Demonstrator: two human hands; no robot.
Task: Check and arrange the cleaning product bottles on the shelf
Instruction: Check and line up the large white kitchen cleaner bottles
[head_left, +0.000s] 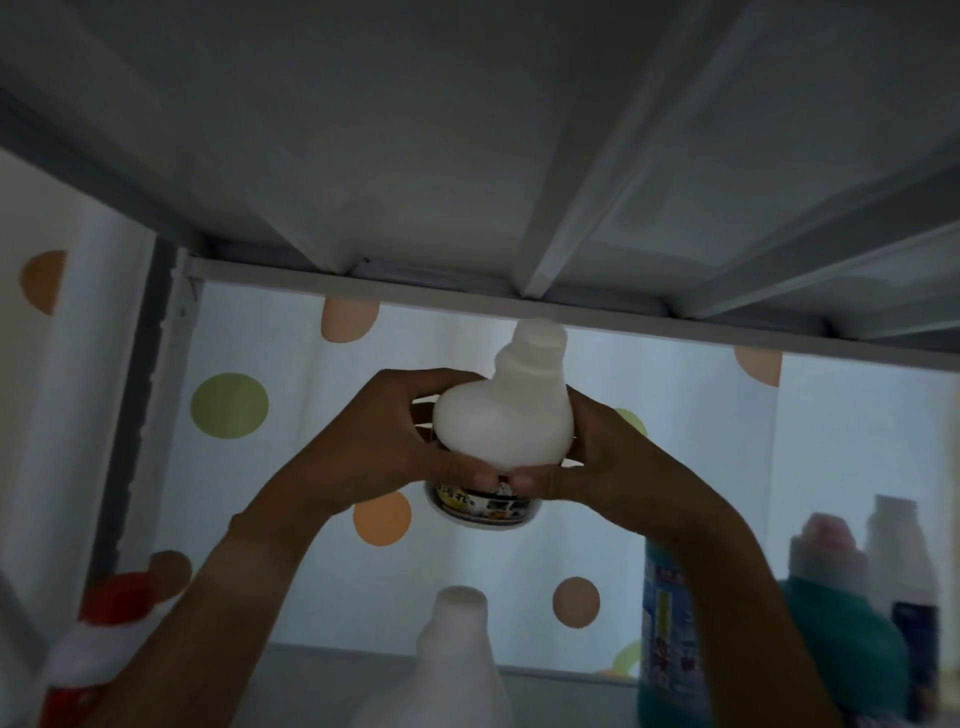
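Holding a white bottle (503, 423) up in both hands, close under the upper shelf (467, 156).
Left hand (374, 447) and right hand (597, 457) wrap its waist from opposite sides, equally near; its long axis runs from the labelled base below the grip to the neck above, leaning slightly right.

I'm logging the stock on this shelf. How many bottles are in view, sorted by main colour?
White: 3, namely the held bottle, gripped by the left hand and right hand, the front bottle, and the tall bottle
Red-capped: 1
Blue: 1
Teal with pink cap: 1
Total: 6
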